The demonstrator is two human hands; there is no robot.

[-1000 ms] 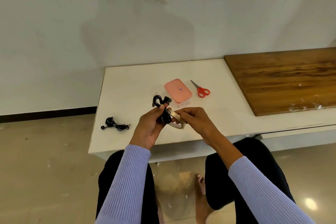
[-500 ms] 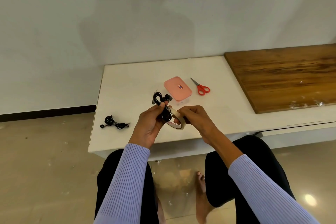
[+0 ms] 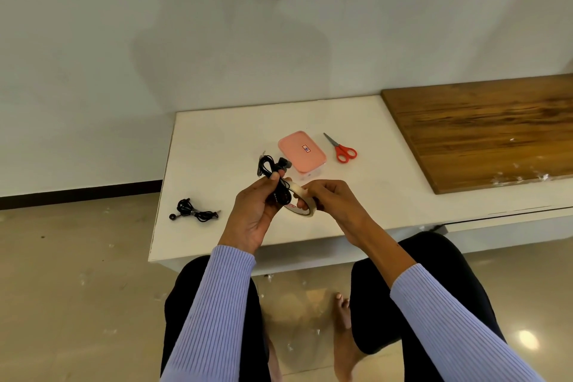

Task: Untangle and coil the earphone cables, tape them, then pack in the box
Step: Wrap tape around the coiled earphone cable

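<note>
The left hand [image 3: 252,214] is curled round a coiled black earphone [image 3: 277,178] — thumb pressed on the bundle, loops and a bud sticking up past the fingers. The right hand [image 3: 333,205] pinches the tape roll [image 3: 299,200], fingers bent over its rim, and the roll touches the earphone between the two hands. Both hands hover above the front of the white table [image 3: 217,146].

The pink box [image 3: 301,154] sits closed on the table just beyond the hands. Red scissors [image 3: 342,149] lie just right of the box. A second earphone [image 3: 193,213] lies bundled well left of the box, near the table's front left edge.

Compared with a second ago, the grips are the same and the hands sit a little closer to the box; the box, scissors and second earphone keep their places.
</note>
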